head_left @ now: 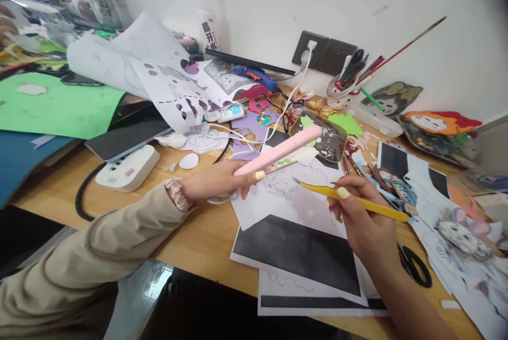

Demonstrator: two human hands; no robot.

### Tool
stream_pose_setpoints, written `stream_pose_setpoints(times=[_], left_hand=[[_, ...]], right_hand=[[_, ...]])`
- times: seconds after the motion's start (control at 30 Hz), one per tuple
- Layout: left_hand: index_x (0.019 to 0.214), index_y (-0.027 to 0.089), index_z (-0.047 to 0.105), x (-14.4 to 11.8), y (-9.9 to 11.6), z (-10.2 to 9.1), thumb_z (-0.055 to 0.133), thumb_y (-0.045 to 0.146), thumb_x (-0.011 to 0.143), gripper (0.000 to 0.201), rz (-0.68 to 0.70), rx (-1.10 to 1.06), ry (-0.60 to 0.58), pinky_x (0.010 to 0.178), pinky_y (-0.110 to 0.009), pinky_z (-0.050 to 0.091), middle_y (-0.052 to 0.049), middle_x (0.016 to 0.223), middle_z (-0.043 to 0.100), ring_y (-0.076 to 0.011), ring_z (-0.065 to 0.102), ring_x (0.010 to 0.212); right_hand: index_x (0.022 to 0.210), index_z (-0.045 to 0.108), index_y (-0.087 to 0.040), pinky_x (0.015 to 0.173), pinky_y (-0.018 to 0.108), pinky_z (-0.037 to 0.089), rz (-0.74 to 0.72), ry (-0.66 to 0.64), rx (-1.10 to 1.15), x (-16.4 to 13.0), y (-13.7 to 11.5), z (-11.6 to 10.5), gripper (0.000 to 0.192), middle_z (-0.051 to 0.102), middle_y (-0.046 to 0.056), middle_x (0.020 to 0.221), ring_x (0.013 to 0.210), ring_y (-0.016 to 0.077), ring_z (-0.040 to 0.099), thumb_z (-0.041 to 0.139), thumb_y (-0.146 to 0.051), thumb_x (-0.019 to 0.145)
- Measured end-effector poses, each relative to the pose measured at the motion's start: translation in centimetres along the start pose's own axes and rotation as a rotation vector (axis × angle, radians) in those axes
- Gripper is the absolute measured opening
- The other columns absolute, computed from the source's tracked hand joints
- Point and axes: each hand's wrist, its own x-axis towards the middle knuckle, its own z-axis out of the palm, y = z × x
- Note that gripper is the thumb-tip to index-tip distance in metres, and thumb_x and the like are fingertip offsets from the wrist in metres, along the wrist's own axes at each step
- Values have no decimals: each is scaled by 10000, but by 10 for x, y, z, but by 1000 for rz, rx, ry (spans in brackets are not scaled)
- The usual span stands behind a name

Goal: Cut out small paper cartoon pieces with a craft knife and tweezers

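Left hand: fingers clamped on the near end of a pink tool, thumb laid along its side. Right hand: thumb and fingers closed about the shaft of yellow tweezers; whether the fine tips meet cannot be told. Both tools stand over a drawn sheet, near the middle of the table; clearance uncertain. Risks, judged: fine points, if dipped, may scratch or pierce the drawn sheet; a careless swing of the right wrist may knock the tips against the pink tool, just beside them; the white cable, loosely looped behind the left hand, may snag and drag loose paper; the sheet, overlapping a black-panelled sheet, may slide under a brushing wrist. Orientation: pink tool, long axis slanting, free end away from the person and to the right; yellow tweezers, long axis running side to side, tips leftward and slightly away, blunt end rightward, beyond the right hand.
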Motion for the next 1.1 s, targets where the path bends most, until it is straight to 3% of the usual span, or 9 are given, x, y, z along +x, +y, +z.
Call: stream_pose_setpoints(times=[0.17, 0.3, 0.53, 0.77, 1.1], left_hand=[[670, 154, 465, -3, 0, 1, 218, 533, 781, 466, 8, -44, 18, 380, -169, 247, 38, 515, 433, -36, 319, 397], [612, 152, 452, -4, 3, 2, 192, 535, 785, 494, 27, -14, 38, 390, -167, 266, 36, 484, 405, -44, 347, 407], [575, 150, 443, 0, 0, 6, 197, 570, 764, 523, -18, -18, 7, 376, -186, 245, 39, 445, 388, -46, 321, 361], [552, 152, 422, 4, -1, 9, 202, 573, 764, 521, -20, 55, 24, 423, -197, 250, 36, 461, 392, -53, 331, 396], [555, 153, 426, 6, -4, 10, 214, 583, 752, 518, -70, -2, 20, 402, -207, 213, 34, 464, 374, -53, 283, 391]], right_hand=[[816, 535, -184, 484, 236, 424, -123, 40, -222, -5, 1, 4, 87, 563, 1, 667, 533, 92, 519, 499, -221, 747], [807, 537, -186, 540, 246, 445, -307, 64, -422, -11, 2, 4, 78, 582, -5, 677, 571, 101, 550, 501, -175, 739], [843, 514, -181, 589, 199, 432, -560, -90, -727, -13, 5, 10, 121, 583, -11, 678, 649, 87, 561, 467, -125, 748], [814, 497, -180, 576, 172, 410, -585, -110, -786, -10, 6, 14, 90, 575, -14, 688, 636, 72, 554, 469, -125, 749], [800, 495, -179, 576, 169, 413, -575, -141, -790, -9, 7, 16, 80, 577, -13, 678, 640, 74, 557, 458, -127, 752]])
